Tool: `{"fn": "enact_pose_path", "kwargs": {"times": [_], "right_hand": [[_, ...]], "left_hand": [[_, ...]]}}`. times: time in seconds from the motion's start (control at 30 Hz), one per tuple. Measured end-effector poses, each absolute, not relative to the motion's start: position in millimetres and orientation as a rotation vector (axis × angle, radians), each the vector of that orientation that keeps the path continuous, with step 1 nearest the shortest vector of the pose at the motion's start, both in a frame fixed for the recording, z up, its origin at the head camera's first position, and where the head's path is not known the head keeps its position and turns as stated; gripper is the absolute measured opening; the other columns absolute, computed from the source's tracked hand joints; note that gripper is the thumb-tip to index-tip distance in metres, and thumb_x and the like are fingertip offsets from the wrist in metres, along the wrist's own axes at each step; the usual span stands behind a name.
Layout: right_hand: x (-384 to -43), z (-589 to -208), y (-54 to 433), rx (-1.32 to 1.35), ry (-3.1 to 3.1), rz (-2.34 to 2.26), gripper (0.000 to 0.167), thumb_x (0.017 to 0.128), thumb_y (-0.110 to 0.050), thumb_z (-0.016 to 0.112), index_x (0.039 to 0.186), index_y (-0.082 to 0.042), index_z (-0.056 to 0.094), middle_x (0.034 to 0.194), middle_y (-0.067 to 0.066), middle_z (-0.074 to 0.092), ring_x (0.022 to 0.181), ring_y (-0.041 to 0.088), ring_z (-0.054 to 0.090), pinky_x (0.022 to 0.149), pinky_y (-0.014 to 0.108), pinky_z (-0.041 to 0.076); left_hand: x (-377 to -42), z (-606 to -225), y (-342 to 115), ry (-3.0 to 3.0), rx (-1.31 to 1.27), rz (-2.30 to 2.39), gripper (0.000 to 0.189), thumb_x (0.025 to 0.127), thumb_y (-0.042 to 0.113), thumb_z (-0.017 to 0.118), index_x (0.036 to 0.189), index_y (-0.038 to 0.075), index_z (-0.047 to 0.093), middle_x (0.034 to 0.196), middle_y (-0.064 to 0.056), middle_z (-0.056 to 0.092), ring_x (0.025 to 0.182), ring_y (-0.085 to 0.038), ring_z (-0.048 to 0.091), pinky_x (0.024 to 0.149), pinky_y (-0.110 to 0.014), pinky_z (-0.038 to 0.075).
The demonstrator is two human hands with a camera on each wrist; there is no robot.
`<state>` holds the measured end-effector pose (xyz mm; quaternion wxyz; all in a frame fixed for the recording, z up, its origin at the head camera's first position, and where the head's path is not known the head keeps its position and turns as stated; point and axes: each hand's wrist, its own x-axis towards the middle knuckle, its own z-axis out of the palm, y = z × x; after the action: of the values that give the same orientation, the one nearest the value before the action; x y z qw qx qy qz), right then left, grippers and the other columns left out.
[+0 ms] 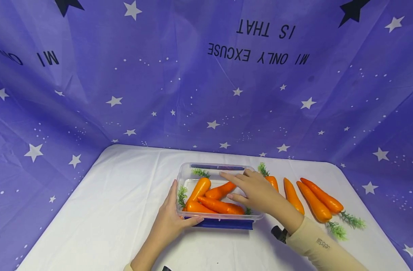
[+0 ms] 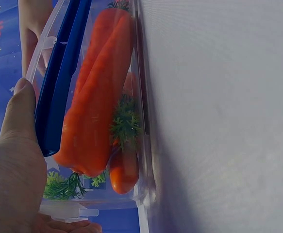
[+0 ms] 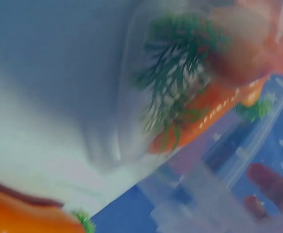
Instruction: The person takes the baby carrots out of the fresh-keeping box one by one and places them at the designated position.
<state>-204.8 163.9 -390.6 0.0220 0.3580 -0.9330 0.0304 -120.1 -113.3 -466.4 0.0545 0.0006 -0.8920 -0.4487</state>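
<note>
A clear plastic container (image 1: 210, 216) with blue latches (image 1: 223, 224) holds several orange carrots (image 1: 223, 206) with green leafy tops. My left hand (image 1: 169, 216) grips its near left corner, thumb over the front rim and fingers along the left wall. In the left wrist view, the thumb (image 2: 19, 114) lies by the blue latch, and the carrots (image 2: 95, 121) show through the plastic. Over the container's right side is my right hand (image 1: 257, 190), its index finger stretched out and nothing showing in its grasp. Blurred fingers (image 3: 272, 187) appear in the right wrist view.
To the right of the container, several more carrots (image 1: 313, 203) lie on the white tablecloth (image 1: 91, 214); one is partly hidden behind the right hand. A purple star-printed cloth (image 1: 193, 94) hangs at the back and sides.
</note>
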Motion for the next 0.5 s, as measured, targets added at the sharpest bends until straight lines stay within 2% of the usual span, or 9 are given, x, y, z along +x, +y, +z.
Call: {"fn": "enact_pose_path", "kwargs": {"times": [0.17,0.3,0.4,0.5], "right_hand": [[-205.6,-397.5,154.0,1.230,-2.946,0.211,0.071,0.094,-0.057,0.058,0.154,-0.052,0.020,0.134,-0.011,0.064,0.106,0.023,0.058,0.094,0.047,0.049],[-207.4,-401.4,150.6,1.325,-3.010,0.288,0.070,0.096,-0.053,0.058,0.156,-0.044,0.024,0.128,-0.012,0.067,0.110,0.021,0.064,0.099,0.052,0.049],[-208.6,-403.3,149.3,1.370,-3.073,0.342,0.071,0.096,-0.052,0.058,0.157,-0.040,0.024,0.119,-0.011,0.071,0.103,0.017,0.067,0.093,0.045,0.053],[-209.6,-405.6,148.2,1.388,-3.106,0.372,0.072,0.095,-0.054,0.058,0.157,-0.041,0.022,0.115,-0.008,0.072,0.097,0.015,0.067,0.081,0.038,0.055]], "left_hand": [[-120.0,-466.9,-113.6,-2.714,0.005,-1.359,0.139,0.058,0.076,0.079,0.161,0.020,0.004,0.165,-0.012,0.023,0.148,-0.035,0.032,0.115,-0.058,0.035],[-119.9,-466.9,-113.6,-2.720,0.011,-1.359,0.139,0.058,0.077,0.079,0.161,0.021,0.004,0.165,-0.012,0.022,0.148,-0.036,0.032,0.115,-0.058,0.035],[-120.0,-466.7,-113.7,-2.723,0.013,-1.362,0.140,0.057,0.077,0.079,0.161,0.022,0.003,0.165,-0.011,0.021,0.148,-0.035,0.031,0.115,-0.058,0.034],[-120.3,-466.8,-113.8,-2.720,0.011,-1.364,0.139,0.058,0.077,0.079,0.161,0.022,0.003,0.165,-0.011,0.021,0.148,-0.035,0.031,0.115,-0.058,0.034]]}}
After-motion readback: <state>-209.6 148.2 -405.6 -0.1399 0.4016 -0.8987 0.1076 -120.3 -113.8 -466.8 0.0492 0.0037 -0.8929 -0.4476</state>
